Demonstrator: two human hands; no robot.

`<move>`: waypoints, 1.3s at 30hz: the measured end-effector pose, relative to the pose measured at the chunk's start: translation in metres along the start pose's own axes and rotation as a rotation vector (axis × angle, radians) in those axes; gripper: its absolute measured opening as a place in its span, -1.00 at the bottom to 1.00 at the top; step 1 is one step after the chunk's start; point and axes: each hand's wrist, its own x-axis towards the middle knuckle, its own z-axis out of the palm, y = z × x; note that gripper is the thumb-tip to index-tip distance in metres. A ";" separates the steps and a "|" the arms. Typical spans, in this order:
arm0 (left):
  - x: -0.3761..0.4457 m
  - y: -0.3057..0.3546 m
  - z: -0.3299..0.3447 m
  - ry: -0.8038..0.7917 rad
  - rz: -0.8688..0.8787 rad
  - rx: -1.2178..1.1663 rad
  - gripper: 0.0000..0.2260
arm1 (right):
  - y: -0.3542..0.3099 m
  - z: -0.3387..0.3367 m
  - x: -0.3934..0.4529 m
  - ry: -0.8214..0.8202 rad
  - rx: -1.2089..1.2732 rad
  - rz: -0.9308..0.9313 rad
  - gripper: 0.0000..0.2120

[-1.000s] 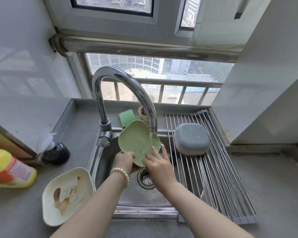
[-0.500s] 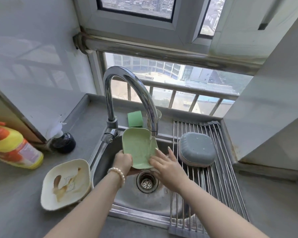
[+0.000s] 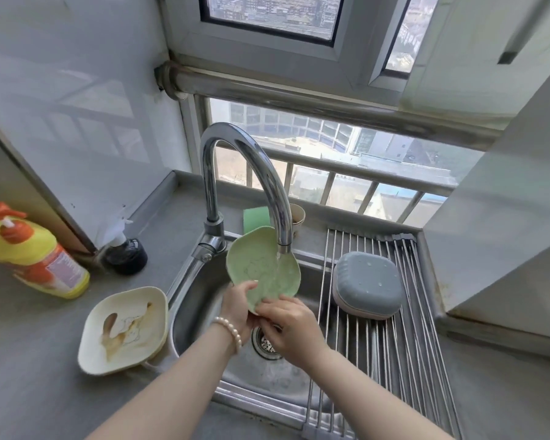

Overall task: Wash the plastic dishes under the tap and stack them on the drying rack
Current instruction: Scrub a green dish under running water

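Both hands pinch the green dish's bottom rim: left hand thumb on its face, right hand fingers curled round the edge. It's tilted under the tap, over the sink. At 3 o'clock, a blue dish upside-down on the drying rack. At 9 o'clock, a stained cream dish overhangs the sink edge.

left hand: thumb up, pinching | right hand: fingers curled, gripping | forearms converge
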 end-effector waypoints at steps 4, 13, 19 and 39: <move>0.002 0.011 -0.009 -0.023 -0.080 0.210 -0.72 | 0.025 -0.020 0.004 -0.252 -0.448 0.034 -0.49; 0.015 0.035 -0.023 -0.112 -0.196 0.430 -0.64 | 0.020 -0.009 -0.010 -0.260 -0.450 0.059 -0.58; 0.020 0.065 -0.039 -0.309 -0.364 0.543 -0.55 | 0.005 -0.013 -0.007 -0.284 -0.607 0.120 -0.81; 0.033 0.041 -0.028 -0.202 0.335 0.574 -0.82 | -0.034 0.011 -0.004 0.022 -0.253 0.257 -0.73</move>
